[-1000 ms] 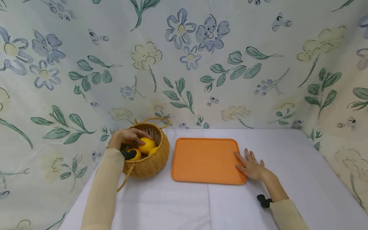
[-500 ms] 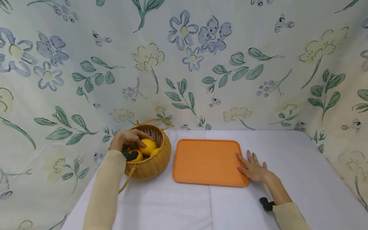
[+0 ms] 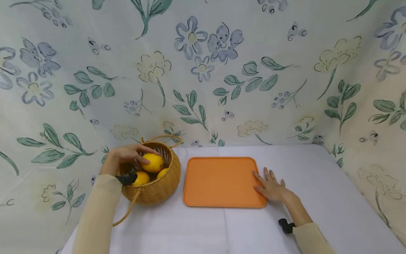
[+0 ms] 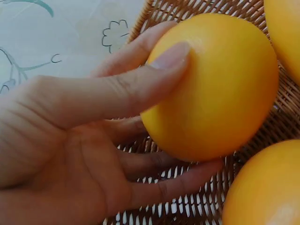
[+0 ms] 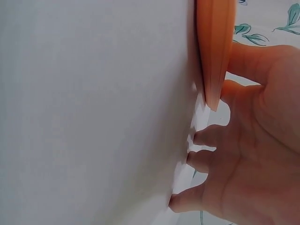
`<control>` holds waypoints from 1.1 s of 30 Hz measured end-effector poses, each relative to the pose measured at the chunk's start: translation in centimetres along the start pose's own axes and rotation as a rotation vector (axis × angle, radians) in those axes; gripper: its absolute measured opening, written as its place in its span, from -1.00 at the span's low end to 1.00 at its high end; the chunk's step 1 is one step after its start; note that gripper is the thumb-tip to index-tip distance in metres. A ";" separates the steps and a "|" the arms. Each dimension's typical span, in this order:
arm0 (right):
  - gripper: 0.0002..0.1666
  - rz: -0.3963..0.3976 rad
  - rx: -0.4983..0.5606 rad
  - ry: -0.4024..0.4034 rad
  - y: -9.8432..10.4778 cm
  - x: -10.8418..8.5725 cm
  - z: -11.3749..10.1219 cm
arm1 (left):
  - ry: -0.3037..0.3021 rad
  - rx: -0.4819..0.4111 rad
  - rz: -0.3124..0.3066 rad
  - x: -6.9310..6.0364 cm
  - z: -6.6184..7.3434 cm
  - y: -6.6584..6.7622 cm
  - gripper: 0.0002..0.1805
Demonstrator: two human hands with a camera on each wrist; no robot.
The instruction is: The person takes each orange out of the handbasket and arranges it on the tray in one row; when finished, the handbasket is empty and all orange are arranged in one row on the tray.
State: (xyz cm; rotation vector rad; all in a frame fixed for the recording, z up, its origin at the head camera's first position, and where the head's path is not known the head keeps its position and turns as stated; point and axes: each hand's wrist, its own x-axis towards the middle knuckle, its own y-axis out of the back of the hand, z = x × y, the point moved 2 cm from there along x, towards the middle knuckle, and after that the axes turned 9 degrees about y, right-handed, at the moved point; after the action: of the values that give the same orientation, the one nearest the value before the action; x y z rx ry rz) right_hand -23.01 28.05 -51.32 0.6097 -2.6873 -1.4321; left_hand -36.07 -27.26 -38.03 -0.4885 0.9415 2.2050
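My left hand (image 3: 123, 157) reaches over the rim of a round wicker basket (image 3: 158, 192) at the left and holds a yellow lemon (image 3: 153, 163). In the left wrist view, the thumb lies on top of this lemon (image 4: 220, 89), and other fingers pass behind and beneath it. Two more lemons show in the basket, a front one (image 3: 141, 178) and a right one (image 3: 162, 173). My right hand (image 3: 272, 187) has its fingers spread at the right edge of an orange tray (image 3: 222, 183). Its thumb and index finger touch the tray rim (image 5: 215, 51); the other fingertips meet the tablecloth.
A white cloth (image 3: 177, 229) covers the table under the basket and tray. Floral fabric (image 3: 203, 88) hangs behind and at both sides. One basket handle (image 3: 127, 215) droops over the front left, and the other (image 3: 165, 137) stands at the back.
The head view has shifted slightly. The lemon in my left hand has risen a little and moved left relative to the basket and the other lemons. My right hand stays at the tray's edge.
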 end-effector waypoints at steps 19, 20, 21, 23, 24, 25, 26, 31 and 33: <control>-0.08 -0.066 -0.001 -0.065 -1.8 -3.9 -0.1 | -0.284 -0.155 0.107 -2.2 1.8 -3.5 -0.43; -0.09 -0.064 0.002 -0.065 -1.8 -4.1 -0.1 | -0.284 -0.190 0.132 -2.2 2.3 -3.9 -0.43; -0.10 -0.065 0.005 -0.059 -1.9 -4.4 -0.3 | -0.279 -0.225 0.164 -2.1 2.8 -4.3 -0.43; -0.11 -0.078 0.003 -0.063 -2.0 -4.7 -0.5 | -0.256 -0.302 0.222 -1.9 3.6 -5.2 -0.42; -0.12 -0.087 -0.003 -0.067 -2.0 -4.9 -0.6 | -0.233 -0.342 0.243 -1.9 4.0 -5.7 -0.41; -0.12 -0.102 -0.010 -0.070 -2.0 -4.9 -0.7 | -0.213 -0.382 0.256 -1.8 4.4 -6.2 -0.40; -0.12 -0.115 -0.018 -0.074 -2.0 -4.7 -0.8 | -0.198 -0.404 0.268 -1.7 4.8 -6.5 -0.39; -0.09 -0.117 -0.045 -0.044 -1.0 -1.6 -0.6 | -0.207 -0.423 0.346 -1.6 7.3 -6.7 -0.40; -0.07 -0.106 -0.056 -0.031 -0.5 -0.2 -0.6 | -0.236 -0.415 0.371 -1.4 8.3 -6.6 -0.42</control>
State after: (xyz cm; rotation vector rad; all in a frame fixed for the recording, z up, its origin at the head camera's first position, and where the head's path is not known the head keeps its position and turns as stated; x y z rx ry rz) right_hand -22.49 27.43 -51.36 0.7422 -2.6646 -1.5485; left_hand -30.92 -18.36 -34.88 -0.2384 0.4737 2.7407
